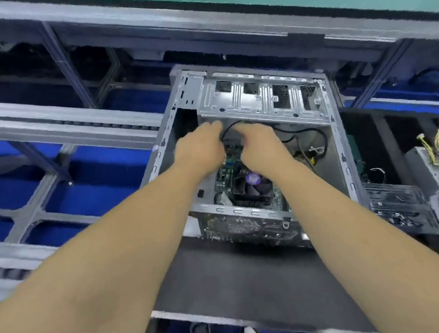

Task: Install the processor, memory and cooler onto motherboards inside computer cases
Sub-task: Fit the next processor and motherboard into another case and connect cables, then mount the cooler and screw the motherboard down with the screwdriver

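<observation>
- Nearest the camera, both bare forearms reaching away over a dark mat [254,278] and into the open computer case [341,151].
- Just past the case's near rail, cooler [252,183] already seated on the motherboard [224,178], fan and purple hub label facing up; by that, processor judged to be underneath and installed, though hidden.
- Slightly farther in, left hand [200,152] and right hand [261,147] side by side over the far part of the board, beyond the cooler, almost touching.
- Fingers of both curled downward, fingertips hidden behind the knuckles and blurred by motion; cannot tell what either grips, if anything.
- Black cable [302,130] looping from between the hands out to the right along the case floor; possibly being handled, not certain.
- Memory not visible: slots covered by the hands, so seated or not cannot be told; probably the step in hand is memory or the fan lead.
- Farther still, bare drive bay plate [259,97] at the case's far end.
- Far right, outside the case, a power supply [434,167] with yellow wires, well apart.
- Left and beyond, grey metal racking [55,125] over blue trays.
</observation>
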A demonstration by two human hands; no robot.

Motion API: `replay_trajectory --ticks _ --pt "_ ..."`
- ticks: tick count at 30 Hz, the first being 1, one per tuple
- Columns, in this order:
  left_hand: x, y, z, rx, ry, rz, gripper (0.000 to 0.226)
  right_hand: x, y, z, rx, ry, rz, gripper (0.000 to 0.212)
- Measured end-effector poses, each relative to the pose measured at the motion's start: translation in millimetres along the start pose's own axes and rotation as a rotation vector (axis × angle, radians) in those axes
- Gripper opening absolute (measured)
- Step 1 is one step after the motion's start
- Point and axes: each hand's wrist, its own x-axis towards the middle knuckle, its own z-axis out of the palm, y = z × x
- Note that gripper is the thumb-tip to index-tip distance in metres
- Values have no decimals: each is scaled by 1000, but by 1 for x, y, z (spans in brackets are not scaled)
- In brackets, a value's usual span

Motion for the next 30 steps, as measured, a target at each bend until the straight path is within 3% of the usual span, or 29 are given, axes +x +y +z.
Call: replay_trajectory --ticks 5,9,13,17,21,27,30 --pt "-44 1 -29 18 336 -102 18 -17 -50 1 -90 24 -200 11" --pt "-89 -10 -48 156 600 -252 28 -47 -86 14 -171 206 -357 14" --pt "-145 -47 -55 58 676 -430 34 -86 -124 51 -340 383 -498 35" --pt "-217 -98 -41 -214 657 -669 21 -123 -162 114 -139 138 -700 15" --pt "-311 -161 -14 -478 745 -988 21 -169 -208 197 141 -218 -669 30" --pt "-455 -233 23 -20 570 -1227 34 -242 -253 313 66 -538 -625 35" --pt "-514 -249 43 61 467 -1385 36 -276 -270 354 24 -632 -597 29"
